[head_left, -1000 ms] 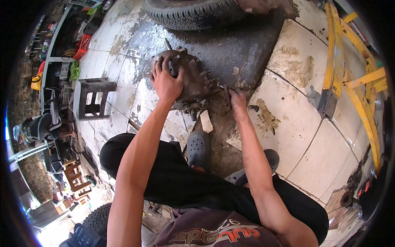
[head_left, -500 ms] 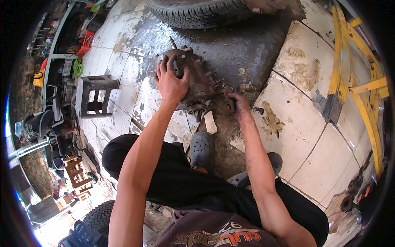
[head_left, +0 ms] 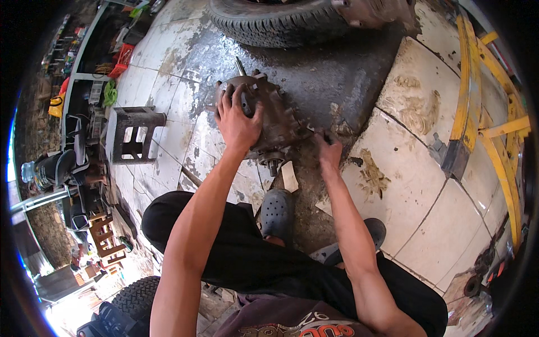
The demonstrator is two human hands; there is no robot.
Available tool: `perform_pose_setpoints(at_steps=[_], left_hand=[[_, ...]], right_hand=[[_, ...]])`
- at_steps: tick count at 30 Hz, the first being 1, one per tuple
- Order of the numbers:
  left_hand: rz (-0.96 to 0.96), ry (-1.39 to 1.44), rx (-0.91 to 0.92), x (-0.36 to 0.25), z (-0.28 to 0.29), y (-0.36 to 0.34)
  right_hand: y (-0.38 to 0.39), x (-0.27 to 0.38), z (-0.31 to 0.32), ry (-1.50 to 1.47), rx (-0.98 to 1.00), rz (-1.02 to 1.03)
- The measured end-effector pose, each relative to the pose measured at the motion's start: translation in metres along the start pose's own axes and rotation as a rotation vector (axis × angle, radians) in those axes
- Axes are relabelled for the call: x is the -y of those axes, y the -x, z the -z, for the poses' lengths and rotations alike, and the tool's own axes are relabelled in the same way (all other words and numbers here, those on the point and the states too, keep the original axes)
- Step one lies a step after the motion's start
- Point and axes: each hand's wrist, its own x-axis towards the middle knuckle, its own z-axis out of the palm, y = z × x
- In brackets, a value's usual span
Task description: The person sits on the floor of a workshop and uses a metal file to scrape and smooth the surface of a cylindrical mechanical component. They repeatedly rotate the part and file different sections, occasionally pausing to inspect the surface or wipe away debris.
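A dark, greasy metal gearbox [head_left: 279, 118] lies on the floor in front of me. A thin shaft sticks out at its far end and a splined shaft [head_left: 273, 163] at its near end. Over the left part of the housing, my left hand [head_left: 238, 121] is gripping with bent fingers. My right hand [head_left: 329, 149] is closed at the housing's right edge, its dirty fingertips by a small protruding part. What those fingers hold, if anything, is too small and dark to make out.
A large tire [head_left: 281, 28] lies beyond the gearbox on oil-dark floor. To the left stands a dark plastic stool [head_left: 135, 135]. A yellow metal frame [head_left: 466, 95] stands at right. A pale scrap [head_left: 289, 177] lies near my grey clog [head_left: 277, 213].
My right hand has turned, and its fingers have closed in at the gearbox's right edge. The left hand keeps its place on the housing. The whole view has shifted slightly.
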Motion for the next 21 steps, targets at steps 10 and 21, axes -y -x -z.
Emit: perform_pose_setpoints(at_steps=[10, 21], left_hand=[[-0.01, 0.008, 0.01, 0.001, -0.001, 0.0], [-0.026, -0.038, 0.002, 0.001, 0.001, -0.001]], right_hand=[[0.042, -0.006, -0.018, 0.214, 0.147, 0.164], [0.037, 0.011, -0.018, 0.315, 0.269, 0.003]])
